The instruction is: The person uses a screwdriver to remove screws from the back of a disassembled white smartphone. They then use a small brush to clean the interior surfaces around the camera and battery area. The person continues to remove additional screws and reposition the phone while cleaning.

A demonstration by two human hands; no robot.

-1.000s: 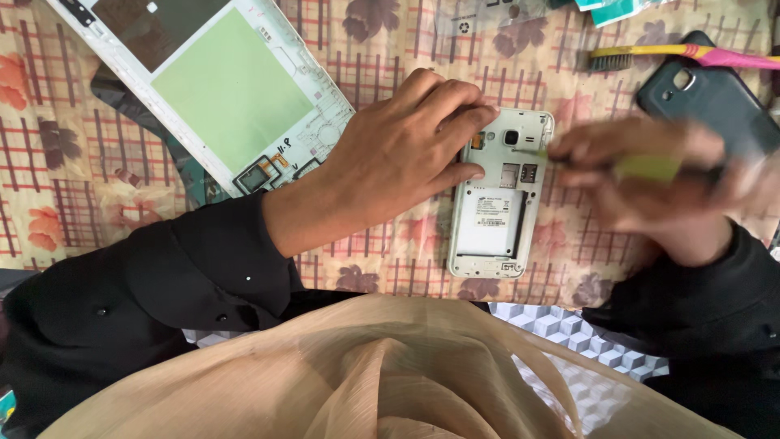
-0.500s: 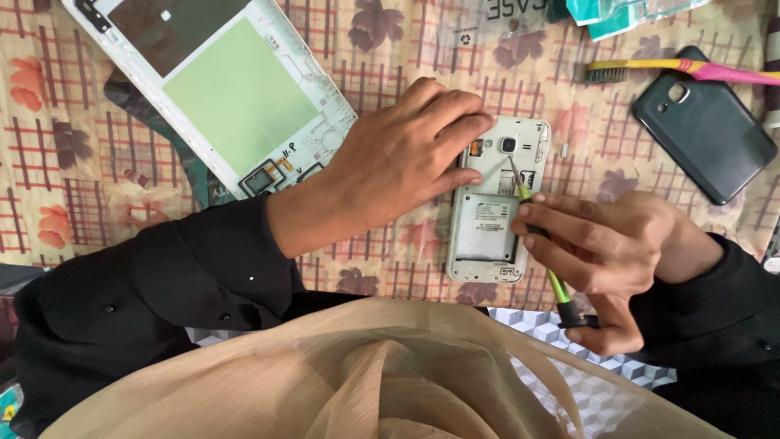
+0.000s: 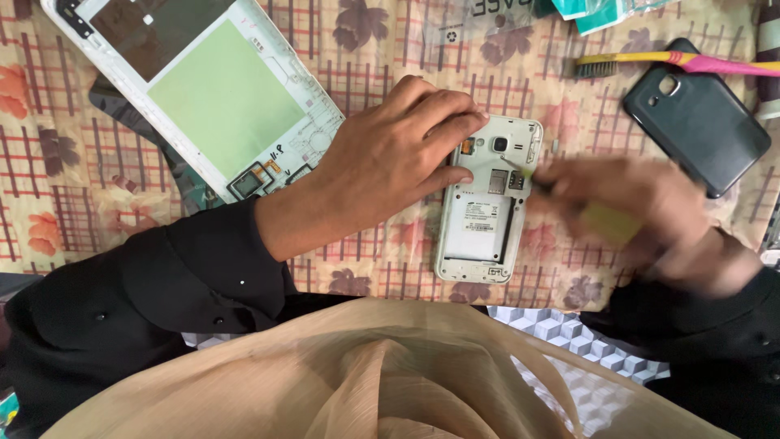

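White rectangular label (image 3: 479, 218) in the open phone (image 3: 487, 207) battery bay, mid-table. Clear plastic packet (image 3: 479, 18) at top edge; teal packet (image 3: 605, 10) just right of it.

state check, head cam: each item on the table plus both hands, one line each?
White phone with back cover off: face down, internals exposed, flat on cloth.
Left hand: pressed on phone's left edge, fingers spread.
Right hand: motion-blurred, grip closed around yellow-green tool handle at phone's right edge.
Dark plastic back cover: detached, lying apart.
White opened tablet frame: disassembled, green panel showing.
Yellow-and-pink brush: lying unused.
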